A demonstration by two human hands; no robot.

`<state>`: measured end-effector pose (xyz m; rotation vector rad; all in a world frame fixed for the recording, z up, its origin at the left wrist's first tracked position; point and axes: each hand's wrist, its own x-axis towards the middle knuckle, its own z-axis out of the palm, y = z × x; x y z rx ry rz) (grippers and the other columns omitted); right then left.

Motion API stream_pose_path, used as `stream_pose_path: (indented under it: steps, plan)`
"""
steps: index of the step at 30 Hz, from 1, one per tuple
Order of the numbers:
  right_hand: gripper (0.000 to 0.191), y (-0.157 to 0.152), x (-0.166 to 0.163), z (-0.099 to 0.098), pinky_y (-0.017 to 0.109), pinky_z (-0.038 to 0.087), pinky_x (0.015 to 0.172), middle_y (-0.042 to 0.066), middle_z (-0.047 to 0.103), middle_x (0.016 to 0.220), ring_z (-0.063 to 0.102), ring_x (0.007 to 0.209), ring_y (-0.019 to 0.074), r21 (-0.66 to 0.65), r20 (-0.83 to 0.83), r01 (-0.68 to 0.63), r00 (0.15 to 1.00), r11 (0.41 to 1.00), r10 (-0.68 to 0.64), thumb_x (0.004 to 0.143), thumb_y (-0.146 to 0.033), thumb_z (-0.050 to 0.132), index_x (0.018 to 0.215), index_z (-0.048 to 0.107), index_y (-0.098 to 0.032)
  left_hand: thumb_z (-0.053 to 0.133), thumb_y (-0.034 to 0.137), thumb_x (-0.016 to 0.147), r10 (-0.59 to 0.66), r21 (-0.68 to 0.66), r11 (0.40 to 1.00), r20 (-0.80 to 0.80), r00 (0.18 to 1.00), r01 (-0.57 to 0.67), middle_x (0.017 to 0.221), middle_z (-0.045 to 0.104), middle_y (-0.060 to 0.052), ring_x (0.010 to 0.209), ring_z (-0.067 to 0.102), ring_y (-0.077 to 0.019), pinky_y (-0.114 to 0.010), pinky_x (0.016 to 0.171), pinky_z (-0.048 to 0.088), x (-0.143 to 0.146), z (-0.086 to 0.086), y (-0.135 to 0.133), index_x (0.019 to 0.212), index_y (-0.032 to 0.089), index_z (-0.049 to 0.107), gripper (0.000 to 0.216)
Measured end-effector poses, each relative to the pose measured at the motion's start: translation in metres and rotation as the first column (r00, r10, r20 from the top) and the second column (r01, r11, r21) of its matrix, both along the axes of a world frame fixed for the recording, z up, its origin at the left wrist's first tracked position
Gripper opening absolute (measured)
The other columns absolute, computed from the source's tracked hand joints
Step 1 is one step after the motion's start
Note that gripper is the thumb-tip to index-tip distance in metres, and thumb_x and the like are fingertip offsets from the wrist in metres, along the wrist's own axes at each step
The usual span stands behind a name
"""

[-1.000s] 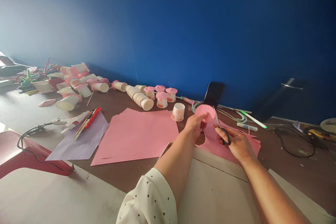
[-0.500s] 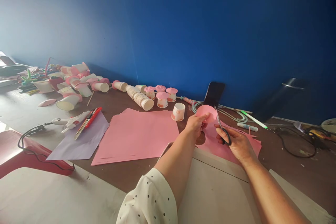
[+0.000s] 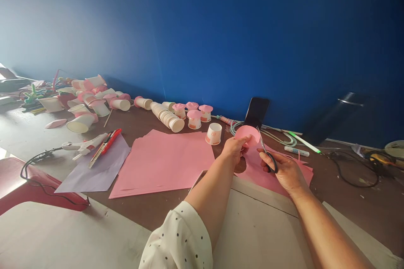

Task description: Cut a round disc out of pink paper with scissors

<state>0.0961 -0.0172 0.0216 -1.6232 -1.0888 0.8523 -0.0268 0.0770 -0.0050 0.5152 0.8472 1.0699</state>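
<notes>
Between the thumb and fingers of my left hand point(image 3: 235, 149) is a pink paper circle point(image 3: 245, 133), held up over the table. My right hand point(image 3: 285, 172) grips black-handled scissors point(image 3: 272, 164), fingers in the loops. The scissor blades point upward at the circle's right edge; whether they are biting into the paper I cannot tell. Below both hands lies a pink sheet point(image 3: 257, 170) with a round piece cut out of it. A paper cup point(image 3: 213, 134) with a drawn window stands upside down left of my left hand.
Pink sheets point(image 3: 170, 159) lie at the middle, beside lilac paper point(image 3: 107, 176) with a red cutter point(image 3: 109, 143) and glue gun point(image 3: 83, 147). Stacked cups point(image 3: 166, 117) and pink-roofed cups point(image 3: 194, 119) stand behind. A phone point(image 3: 257, 111) leans on the blue wall, near a cable and markers.
Almost nothing differs. The whole view has shifted very slightly; both hands keep the same hold on the circle and the scissors.
</notes>
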Motion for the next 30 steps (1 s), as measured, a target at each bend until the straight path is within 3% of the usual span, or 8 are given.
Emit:
stream_pose_path:
  steps: [13, 20, 25, 30]
  plan:
    - [0.036, 0.001, 0.003, -0.005, 0.032, 0.052, 0.059, -0.001, 0.065, 0.061, 0.06, 0.057, 0.0186, -0.004, -0.032, 0.007, 0.999, 1.0, -0.007, 0.053, -0.057, 0.088, 0.07, 0.079, -0.027, 0.088, 0.021, 0.073, 0.01, -0.027, 1.0, 0.009, 1.0, -0.01, 0.077, 0.062, -0.002, 0.071, 0.055, -0.0115, -0.025, 0.069, 0.045, 0.001, 0.002, 0.0, 0.08, 0.016, 0.066, 0.024]
    - [0.038, 0.001, 0.003, -0.006, 0.034, 0.053, 0.059, 0.0, 0.066, 0.061, 0.062, 0.058, 0.0205, 0.018, -0.011, -0.008, 1.0, 1.0, 0.009, 0.057, -0.059, 0.085, 0.074, 0.08, -0.026, 0.093, 0.026, 0.067, 0.02, -0.04, 0.999, 0.061, 0.998, -0.018, 0.083, 0.065, -0.004, 0.075, 0.058, -0.0132, -0.026, 0.071, 0.047, 0.001, 0.002, 0.001, 0.085, 0.016, 0.068, 0.033]
    - [0.046, 0.001, 0.004, -0.01, 0.033, 0.054, 0.063, 0.0, 0.068, 0.066, 0.063, 0.061, 0.0189, 0.003, -0.006, -0.011, 1.0, 1.0, 0.011, 0.059, -0.06, 0.084, 0.085, 0.082, -0.022, 0.09, 0.019, 0.069, 0.019, 0.0, 1.0, 0.009, 1.0, -0.019, 0.08, 0.063, -0.003, 0.074, 0.055, -0.013, -0.027, 0.071, 0.046, 0.0, 0.005, -0.002, 0.081, 0.015, 0.068, 0.026]
    - [0.043, 0.001, 0.006, -0.012, 0.032, 0.052, 0.062, -0.001, 0.067, 0.065, 0.062, 0.061, 0.0189, -0.001, -0.03, -0.01, 1.0, 1.0, 0.01, 0.057, -0.058, 0.086, 0.083, 0.082, -0.024, 0.088, 0.016, 0.07, 0.009, 0.015, 1.0, -0.022, 1.0, -0.008, 0.079, 0.064, -0.004, 0.076, 0.056, -0.0145, -0.029, 0.07, 0.045, -0.001, 0.008, -0.003, 0.082, 0.015, 0.069, 0.023]
